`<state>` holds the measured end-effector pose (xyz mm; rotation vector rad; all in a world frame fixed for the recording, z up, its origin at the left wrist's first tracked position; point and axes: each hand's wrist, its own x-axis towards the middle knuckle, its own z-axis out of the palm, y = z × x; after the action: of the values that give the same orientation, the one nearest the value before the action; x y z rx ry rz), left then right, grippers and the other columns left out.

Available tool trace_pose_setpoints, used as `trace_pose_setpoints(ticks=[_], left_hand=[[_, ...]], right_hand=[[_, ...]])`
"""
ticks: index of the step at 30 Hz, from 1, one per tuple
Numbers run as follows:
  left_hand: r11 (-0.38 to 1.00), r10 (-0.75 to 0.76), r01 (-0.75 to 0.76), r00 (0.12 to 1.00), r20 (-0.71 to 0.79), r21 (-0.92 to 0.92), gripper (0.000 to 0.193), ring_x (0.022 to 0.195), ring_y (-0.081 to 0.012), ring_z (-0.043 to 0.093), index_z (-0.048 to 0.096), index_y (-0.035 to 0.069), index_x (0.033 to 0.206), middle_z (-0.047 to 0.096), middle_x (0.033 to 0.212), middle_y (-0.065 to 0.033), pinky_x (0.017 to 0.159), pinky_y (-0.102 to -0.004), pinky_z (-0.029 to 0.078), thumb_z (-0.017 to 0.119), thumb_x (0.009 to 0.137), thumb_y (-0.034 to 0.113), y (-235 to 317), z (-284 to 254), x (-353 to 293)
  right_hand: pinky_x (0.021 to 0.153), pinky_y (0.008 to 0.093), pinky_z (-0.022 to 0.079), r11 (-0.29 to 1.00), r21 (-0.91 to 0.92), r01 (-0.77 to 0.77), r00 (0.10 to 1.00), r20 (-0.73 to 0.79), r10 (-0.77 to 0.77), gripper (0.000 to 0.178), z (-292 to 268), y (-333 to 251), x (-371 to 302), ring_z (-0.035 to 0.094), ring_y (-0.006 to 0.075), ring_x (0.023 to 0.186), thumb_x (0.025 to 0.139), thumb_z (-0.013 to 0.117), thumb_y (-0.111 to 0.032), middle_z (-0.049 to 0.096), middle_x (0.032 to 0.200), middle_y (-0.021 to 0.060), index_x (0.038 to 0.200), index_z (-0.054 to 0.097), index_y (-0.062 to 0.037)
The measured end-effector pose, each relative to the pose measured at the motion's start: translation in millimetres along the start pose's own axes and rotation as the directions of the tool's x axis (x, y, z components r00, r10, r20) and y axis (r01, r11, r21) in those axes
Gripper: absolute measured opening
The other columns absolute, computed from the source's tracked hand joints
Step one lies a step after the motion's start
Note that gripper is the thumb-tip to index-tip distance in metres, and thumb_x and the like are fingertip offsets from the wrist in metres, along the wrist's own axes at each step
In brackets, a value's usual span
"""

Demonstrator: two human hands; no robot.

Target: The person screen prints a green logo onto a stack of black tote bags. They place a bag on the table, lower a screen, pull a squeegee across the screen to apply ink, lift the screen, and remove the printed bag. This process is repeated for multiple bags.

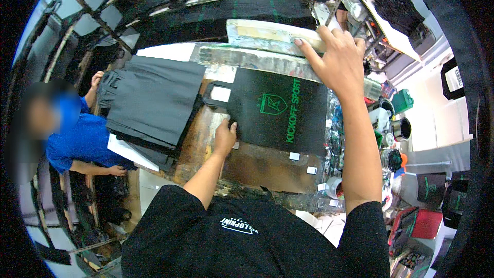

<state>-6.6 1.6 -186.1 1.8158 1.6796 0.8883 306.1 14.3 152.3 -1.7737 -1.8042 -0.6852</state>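
A black tote bag (252, 118) with a green crest and green lettering lies flat on the worktable, its handle (216, 93) pointing left. My left hand (225, 136) pinches the bag's left edge, just below the handle. Beyond the bag stands a pale, paint-stained screen-printing frame (257, 32), tilted up on edge. My right hand (339, 56) grips the right end of its upper edge, the thumb on the near face and the fingers over the top.
A thick stack of black bags (149, 98) sits to the left, beside a person in a blue shirt (77, 139). Several paint pots (401, 128) and a green container (402, 101) crowd the right side. White tabs (294, 156) dot the brown board (262, 167).
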Motion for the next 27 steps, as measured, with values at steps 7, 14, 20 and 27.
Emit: trace_pose_setpoints(ticks=[7,14,20,27], left_hand=[[0.967,-0.042,0.064,0.995,0.096,-0.245,0.031,0.078,-0.0273,0.071,0.074,-0.003,0.11,0.074,0.089,-0.0168,0.073,-0.0443,0.058,0.07,0.1,0.027,61,-123,114],[0.824,-0.429,0.411,0.902,0.044,-0.39,0.053,0.108,-0.0173,0.064,0.067,0.003,0.133,0.071,0.116,-0.0044,0.083,-0.0398,0.051,0.078,0.093,0.036,27,-317,107],[0.778,-0.528,0.445,0.846,-0.077,-0.444,0.048,0.074,-0.0114,0.06,0.065,0.01,0.137,0.068,0.102,-0.0008,0.058,-0.0295,0.041,0.077,0.095,0.029,-102,-433,109],[0.708,-0.455,0.705,0.426,-0.782,-0.028,0.042,0.068,-0.0268,0.062,0.062,0.003,0.137,0.065,0.093,-0.0103,0.066,-0.0414,0.054,0.071,0.098,0.014,-266,-562,64]], right_hand=[[0.087,0.0481,0.04,1.0,-0.01,-0.005,0.998,0.061,0.005,0.059,-5,-2,5,0.064,0.031,0.097,0.097,0.063,-0.063,0.069,0.096,0.0128,0.115,0.074,-0.0071],[0.086,0.0496,0.039,1.0,0.024,0.013,1.0,0.001,-0.013,0.053,-7,-5,-1,0.063,0.0315,0.092,0.094,0.067,-0.061,0.066,0.09,0.0119,0.101,0.07,-0.0084],[0.089,0.0494,0.04,1.0,0.005,0.007,1.0,-0.001,-0.007,0.053,-11,-1,3,0.063,0.0311,0.095,0.092,0.069,-0.059,0.069,0.096,0.0124,0.104,0.072,-0.0074],[0.09,0.05,0.039,0.993,0.121,-0.002,1.0,0.022,-0.001,0.052,-7,-13,7,0.062,0.0313,0.094,0.093,0.068,-0.058,0.069,0.094,0.0122,0.103,0.071,-0.0068]])
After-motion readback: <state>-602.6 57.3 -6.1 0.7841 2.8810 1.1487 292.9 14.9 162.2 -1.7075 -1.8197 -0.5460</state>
